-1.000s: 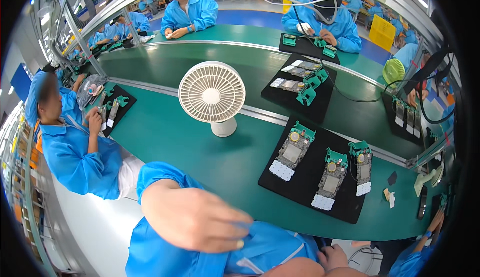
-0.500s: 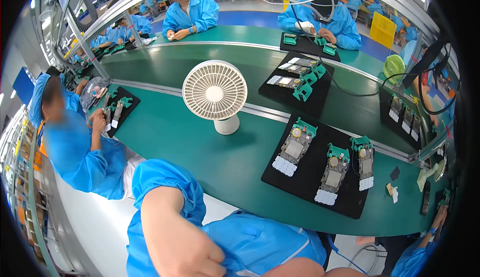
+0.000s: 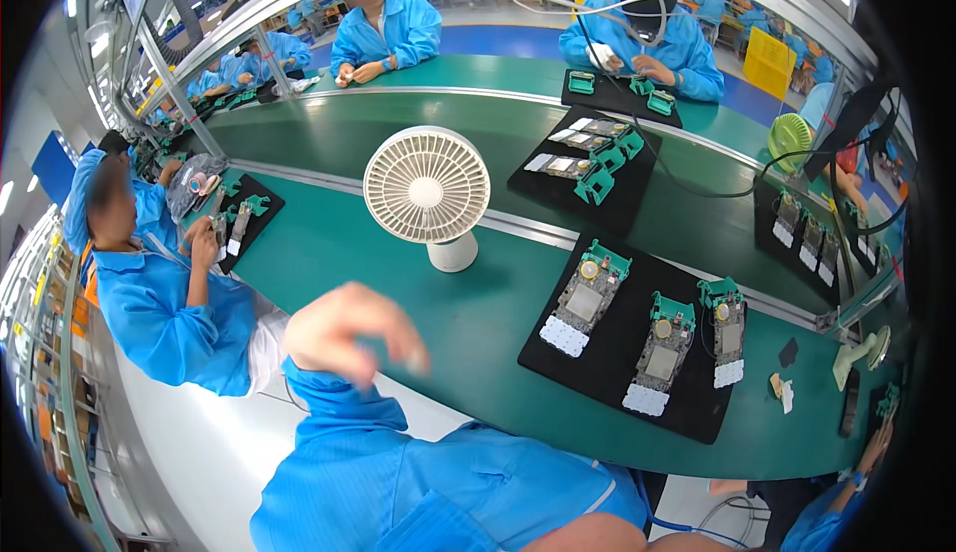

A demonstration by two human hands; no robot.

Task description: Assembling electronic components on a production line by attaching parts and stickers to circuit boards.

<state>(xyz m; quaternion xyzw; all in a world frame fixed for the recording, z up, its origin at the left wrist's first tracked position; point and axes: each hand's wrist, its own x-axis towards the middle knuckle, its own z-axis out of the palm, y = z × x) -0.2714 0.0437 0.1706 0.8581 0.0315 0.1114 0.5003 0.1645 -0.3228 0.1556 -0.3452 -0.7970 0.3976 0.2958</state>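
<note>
My left hand (image 3: 354,333), blurred by motion, hovers over the near edge of the green bench (image 3: 478,353). Its fingers bend loosely downward and apart, and nothing shows in them. Beyond it a white desk fan (image 3: 426,194) stands upright on the bench, not touched. To the right lies a black mat (image 3: 578,378) bearing three circuit boards, a left one (image 3: 583,298), a middle one (image 3: 660,353) and a right one (image 3: 730,338). Each has a green plastic fixture at its far end and a white piece at its near end. My right hand is out of view.
A second black mat (image 3: 627,204) with boards lies on the darker green strip beyond a metal rail. Scraps (image 3: 782,393) and a small green fan (image 3: 851,358) are at the right. A co-worker (image 3: 159,293) handles a board at the left; others sit across.
My left hand has swung up and away from my body toward the bench, its fingers loosening. The view has shifted slightly. Fan and boards stay in place.
</note>
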